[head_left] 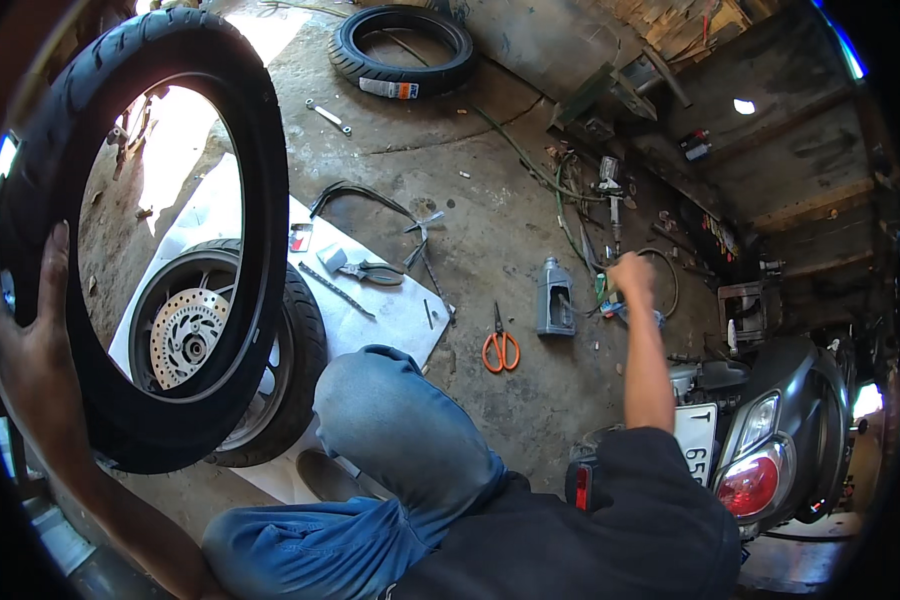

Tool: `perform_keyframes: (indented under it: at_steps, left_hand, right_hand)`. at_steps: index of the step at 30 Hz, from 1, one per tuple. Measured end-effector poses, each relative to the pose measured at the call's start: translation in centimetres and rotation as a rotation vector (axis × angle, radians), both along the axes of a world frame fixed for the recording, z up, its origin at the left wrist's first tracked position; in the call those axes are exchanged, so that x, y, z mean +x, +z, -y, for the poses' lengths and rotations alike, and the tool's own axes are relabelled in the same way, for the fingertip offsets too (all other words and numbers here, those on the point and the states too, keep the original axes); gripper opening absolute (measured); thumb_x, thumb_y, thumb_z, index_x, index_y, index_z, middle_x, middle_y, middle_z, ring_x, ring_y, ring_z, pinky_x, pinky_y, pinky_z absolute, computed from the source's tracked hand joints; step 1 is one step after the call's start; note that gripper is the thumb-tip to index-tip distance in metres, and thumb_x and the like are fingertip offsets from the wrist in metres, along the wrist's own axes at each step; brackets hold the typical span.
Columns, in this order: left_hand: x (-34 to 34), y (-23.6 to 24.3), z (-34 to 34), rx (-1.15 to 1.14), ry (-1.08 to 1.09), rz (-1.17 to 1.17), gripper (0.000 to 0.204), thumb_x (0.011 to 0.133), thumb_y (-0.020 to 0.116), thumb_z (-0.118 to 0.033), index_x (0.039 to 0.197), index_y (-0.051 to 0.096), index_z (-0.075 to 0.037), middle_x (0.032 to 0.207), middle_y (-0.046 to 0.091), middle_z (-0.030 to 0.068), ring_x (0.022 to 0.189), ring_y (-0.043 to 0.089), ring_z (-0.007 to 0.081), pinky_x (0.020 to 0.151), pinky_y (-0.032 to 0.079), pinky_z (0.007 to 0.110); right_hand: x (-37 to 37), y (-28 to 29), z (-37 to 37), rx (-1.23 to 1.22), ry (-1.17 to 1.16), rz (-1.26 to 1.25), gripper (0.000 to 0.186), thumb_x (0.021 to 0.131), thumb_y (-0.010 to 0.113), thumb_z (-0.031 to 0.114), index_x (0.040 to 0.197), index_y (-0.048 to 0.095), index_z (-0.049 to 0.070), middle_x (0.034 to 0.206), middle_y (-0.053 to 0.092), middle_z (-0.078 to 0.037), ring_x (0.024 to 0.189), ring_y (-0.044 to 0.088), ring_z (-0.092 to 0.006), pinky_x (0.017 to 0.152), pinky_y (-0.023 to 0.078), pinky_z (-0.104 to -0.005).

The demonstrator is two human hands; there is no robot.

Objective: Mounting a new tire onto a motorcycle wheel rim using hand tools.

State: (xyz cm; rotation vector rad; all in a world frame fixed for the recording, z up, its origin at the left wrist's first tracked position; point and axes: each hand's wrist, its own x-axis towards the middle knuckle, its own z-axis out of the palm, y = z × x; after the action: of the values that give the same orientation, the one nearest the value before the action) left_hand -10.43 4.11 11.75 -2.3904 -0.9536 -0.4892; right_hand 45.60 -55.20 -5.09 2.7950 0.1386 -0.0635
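My left hand (40,290) grips a black motorcycle tyre (270,200), thumb on its sidewall, holding it upright on my left. Partly behind it, a wheel with a tyre and a drilled brake disc (175,345) lies on a white sheet (395,335). My right hand (630,278) reaches out to the right, its fingers smeared and curled downward, close to small green and blue items (602,288) on the floor. Whether it grips any of them is not clear. Nearby stand a grey oil bottle (555,300) and orange-handled scissors (500,345).
Another tyre (405,85) lies at the back, near a wrench (328,117). Pliers (375,272) and black strips (365,190) lie by the sheet. An air tool (611,185) with a hose is at the right. A motorcycle (780,440) stands close on my right.
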Motion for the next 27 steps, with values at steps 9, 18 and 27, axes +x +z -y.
perform_keyframes:
  at_steps: [9,18,27]
  left_hand:
    - [0.6,4.0,2.0,0.330,0.046,-0.226,0.068,0.094,0.070,-0.056,0.146,0.061,-0.015,0.141,0.064,0.0184,0.135,0.059,0.0367,0.119,0.041,0.049]
    - [4.9,3.4,4.2,-0.106,0.027,0.503,0.075,0.090,0.077,-0.051,0.150,0.056,-0.012,0.146,0.060,0.0211,0.137,0.055,0.0391,0.119,0.040,0.050]
    - [5.7,5.4,6.6,-0.586,-0.077,0.385,0.041,0.092,0.075,-0.029,0.123,0.070,-0.001,0.121,0.071,0.0251,0.113,0.070,0.0338,0.093,0.056,0.044]
  right_hand:
    - [-1.1,-7.0,5.7,0.017,0.110,0.315,0.042,0.087,0.076,0.031,0.124,0.073,0.010,0.147,0.055,-0.022,0.127,0.059,-0.0379,0.100,0.050,-0.0494]
    - [-5.9,-22.5,7.1,0.403,-0.382,-0.068,0.062,0.090,0.073,0.042,0.137,0.063,0.003,0.133,0.066,-0.026,0.126,0.062,-0.0438,0.107,0.049,-0.0511]
    - [-12.1,-21.7,-2.0,0.705,-0.073,0.082,0.040,0.084,0.079,0.020,0.113,0.071,-0.006,0.101,0.076,-0.024,0.096,0.074,-0.0416,0.088,0.057,-0.0506]
